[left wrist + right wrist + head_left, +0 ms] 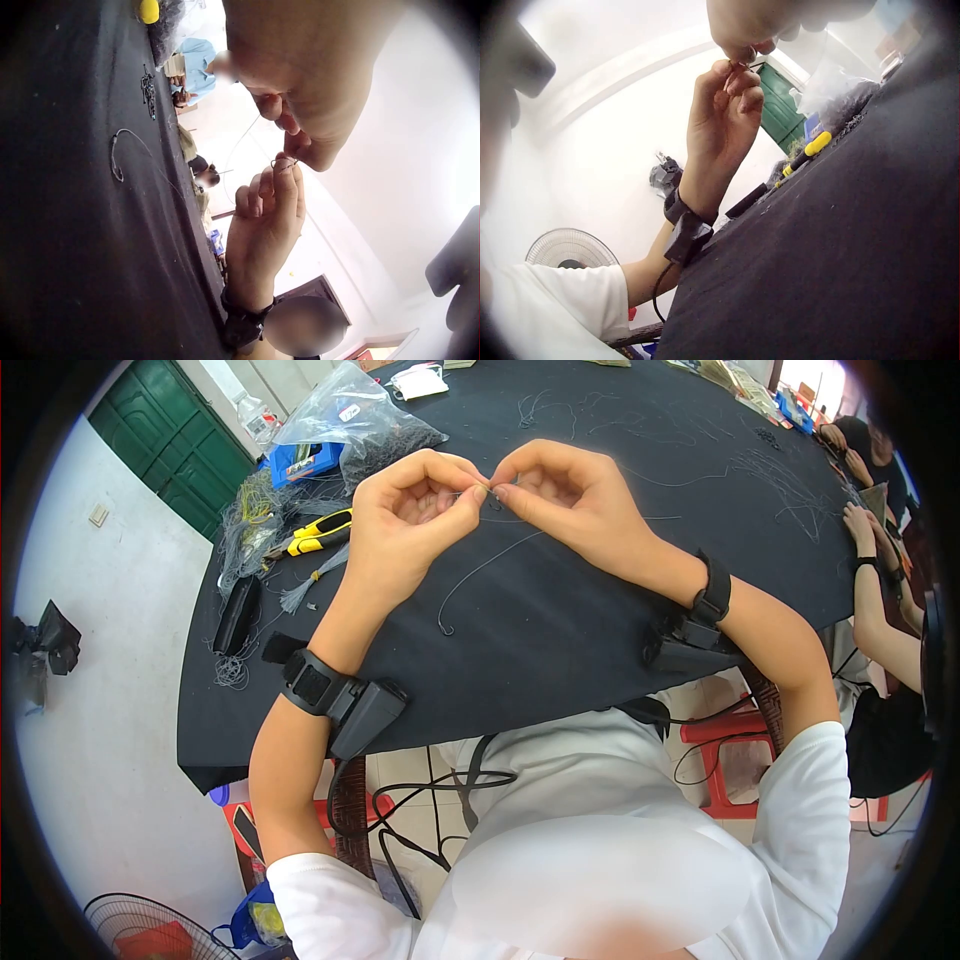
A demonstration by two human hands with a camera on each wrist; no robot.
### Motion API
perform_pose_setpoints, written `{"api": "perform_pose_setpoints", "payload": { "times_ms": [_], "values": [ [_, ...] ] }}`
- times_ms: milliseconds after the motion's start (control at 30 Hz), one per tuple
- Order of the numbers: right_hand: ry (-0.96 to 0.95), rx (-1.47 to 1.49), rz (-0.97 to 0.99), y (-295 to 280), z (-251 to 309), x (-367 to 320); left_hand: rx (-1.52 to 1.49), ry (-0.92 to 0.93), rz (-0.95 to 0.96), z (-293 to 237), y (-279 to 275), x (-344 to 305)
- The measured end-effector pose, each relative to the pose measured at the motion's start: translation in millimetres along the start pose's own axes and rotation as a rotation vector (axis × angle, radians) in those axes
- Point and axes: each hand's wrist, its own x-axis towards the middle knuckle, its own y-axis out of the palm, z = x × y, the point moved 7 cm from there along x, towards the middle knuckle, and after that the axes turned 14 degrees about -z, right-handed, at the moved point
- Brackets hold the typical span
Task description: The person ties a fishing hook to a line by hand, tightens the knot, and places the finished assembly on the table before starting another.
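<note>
In the head view, my left hand [405, 510] and right hand [575, 500] meet fingertip to fingertip above the black-covered table. Between them is a small dark fish hook [495, 506], pinched by the right thumb and index finger. The left thumb and index finger pinch thin fishing line right beside it. Fingertips hide most of both pieces. A loose curve of line [238, 142] hangs by the hands in the left wrist view. Below them, another fish hook [446, 630] lies on the cloth, tied to a grey line [480, 567].
Yellow-black pliers [320, 532], a black case [237, 615], a tied bundle of line [312, 580] and tangled netting [245, 535] lie at left. A clear plastic bag [335, 410] sits behind. Loose lines [780, 485] spread at right, where another person's hands [860, 525] work.
</note>
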Motion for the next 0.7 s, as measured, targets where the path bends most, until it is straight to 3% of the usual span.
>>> {"api": "perform_pose_setpoints", "payload": {
  "times_ms": [167,567,700],
  "values": [
    [0.016,0.026,0.022,2,-2,0,-0.006,-0.001,0.003,0,1,-1],
    [0.573,0.37,0.141,15,-28,-16,-0.067,-0.094,-0.008,9,-1,-2],
    [0.583,0.353,0.122,18,-29,-21,-0.088,-0.13,-0.064,13,-3,-3]
  ]
}}
